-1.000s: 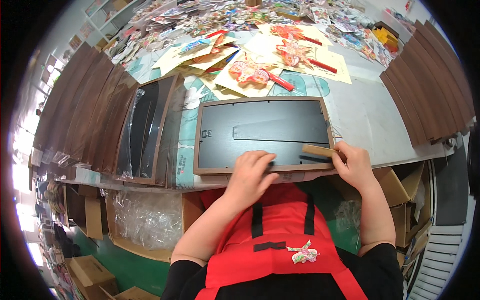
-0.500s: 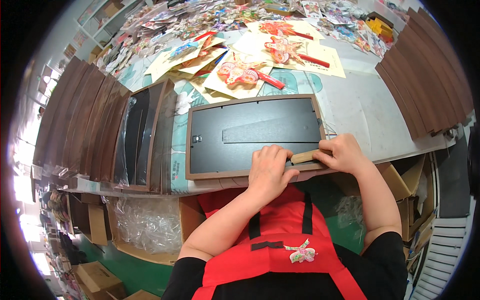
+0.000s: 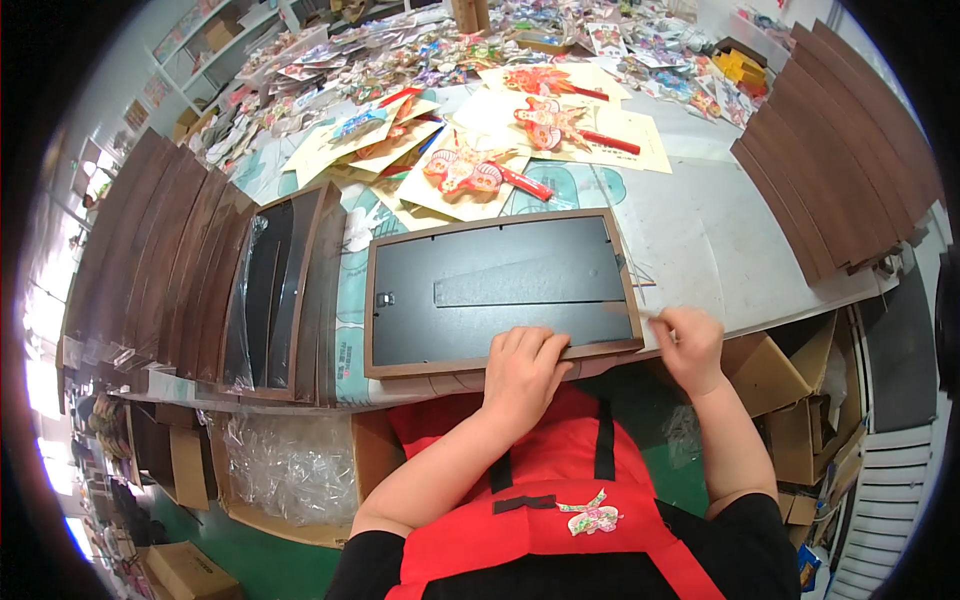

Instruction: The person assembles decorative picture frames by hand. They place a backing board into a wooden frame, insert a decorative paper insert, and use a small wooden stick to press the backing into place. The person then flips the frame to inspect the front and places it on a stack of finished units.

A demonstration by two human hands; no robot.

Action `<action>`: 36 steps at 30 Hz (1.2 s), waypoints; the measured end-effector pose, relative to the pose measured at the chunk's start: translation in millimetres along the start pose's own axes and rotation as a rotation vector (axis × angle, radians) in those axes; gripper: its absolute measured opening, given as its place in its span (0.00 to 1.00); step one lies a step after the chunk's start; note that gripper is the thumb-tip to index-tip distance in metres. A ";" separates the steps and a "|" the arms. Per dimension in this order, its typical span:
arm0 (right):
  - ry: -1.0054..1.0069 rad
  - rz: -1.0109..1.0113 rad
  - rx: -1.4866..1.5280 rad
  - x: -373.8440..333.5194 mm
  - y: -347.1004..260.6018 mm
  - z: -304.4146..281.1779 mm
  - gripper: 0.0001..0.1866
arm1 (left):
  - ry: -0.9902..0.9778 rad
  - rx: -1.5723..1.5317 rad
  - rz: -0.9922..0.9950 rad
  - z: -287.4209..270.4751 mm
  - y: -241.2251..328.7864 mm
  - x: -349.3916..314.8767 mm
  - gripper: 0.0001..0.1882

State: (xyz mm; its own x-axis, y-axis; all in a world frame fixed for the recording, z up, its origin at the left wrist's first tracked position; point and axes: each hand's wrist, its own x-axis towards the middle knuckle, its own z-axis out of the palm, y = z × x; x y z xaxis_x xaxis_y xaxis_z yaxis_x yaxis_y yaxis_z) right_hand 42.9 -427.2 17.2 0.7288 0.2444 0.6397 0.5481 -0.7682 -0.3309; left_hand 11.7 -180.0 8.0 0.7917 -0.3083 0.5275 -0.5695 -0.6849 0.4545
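Note:
A brown picture frame lies face down on the table in front of me, its black backing board showing with a stand flap and a small metal hanger. My left hand holds the frame's near edge, fingers over the rim and thumb low along its side. Just off the frame's near right corner is my right hand, its fingers pinched together. A faint blurred streak lies by its fingertips, too smeared to name. Thin dark pieces rest on the table beside the frame's right edge.
Brown frames stand in a row at left, some in clear film; another stack rises at right. Beyond lie yellow cards with red figures, and a heap of colourful pieces. Cardboard boxes sit below the table.
My right hand has left the frame's corner and moved slightly down and right; the wooden piece it held is no longer clearly visible. My left hand has slid back toward the near edge.

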 end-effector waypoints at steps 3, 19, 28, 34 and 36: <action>0.072 0.564 0.397 -1.3 10.5 0.4 0.05 | 0.001 0.063 0.041 0.2 -4.9 -7.5 0.16; -0.154 0.623 -0.181 19.9 45.5 40.7 0.13 | -0.267 -0.113 0.157 -51.5 -22.8 -31.1 0.14; -0.223 0.259 0.211 84.6 -31.4 47.0 0.17 | 0.163 -0.079 -0.127 -94.0 -83.7 -12.9 0.12; -0.567 -0.112 0.088 109.0 -109.0 106.4 0.18 | 0.153 0.222 -0.577 -85.1 -164.2 1.0 0.12; -0.577 -0.188 0.072 112.8 -118.1 122.6 0.17 | 0.225 0.201 -0.571 -82.6 -164.3 -0.4 0.12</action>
State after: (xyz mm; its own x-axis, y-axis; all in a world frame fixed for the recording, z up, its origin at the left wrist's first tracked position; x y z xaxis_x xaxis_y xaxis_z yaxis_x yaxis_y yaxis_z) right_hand 110.8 -236.3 43.3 0.7110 0.6682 0.2191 0.7002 -0.6442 -0.3076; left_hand 86.7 -12.8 -7.6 0.8797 0.2726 0.3897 -0.0022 -0.8171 0.5765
